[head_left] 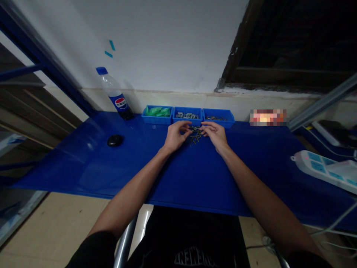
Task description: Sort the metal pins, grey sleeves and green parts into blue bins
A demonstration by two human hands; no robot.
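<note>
Our left hand [175, 136] and right hand [215, 134] pinch narrowly at a loose pile of small dark metal screws [196, 135] on the glossy blue desk [92, 163]; we judge most remain unsorted before the three blue plastic bins [187, 115].

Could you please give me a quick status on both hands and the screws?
Left hand and right hand both at the screw pile, fingers curled; grip unclear. Three blue bins just behind. Nothing between hands and pile.
</note>
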